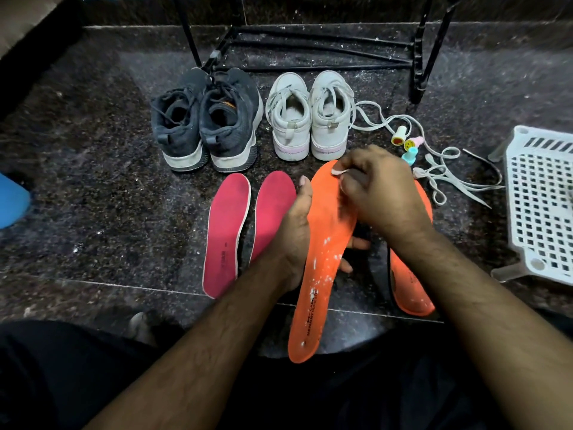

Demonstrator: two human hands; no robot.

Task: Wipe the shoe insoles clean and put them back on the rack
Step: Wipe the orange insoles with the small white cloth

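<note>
The left hand [297, 225] grips the orange insole [322, 262]; the right hand [376, 187] pinches a white wipe [336, 172]. Best work toward the near, white-speckled heel.

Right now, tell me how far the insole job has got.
Nothing looks finished. In hand: the left hand holds an orange insole, white specks on it, while the right hand rubs its toe with a small wipe. Left: second orange insole, both pink insoles on the floor, then the rack.
</note>
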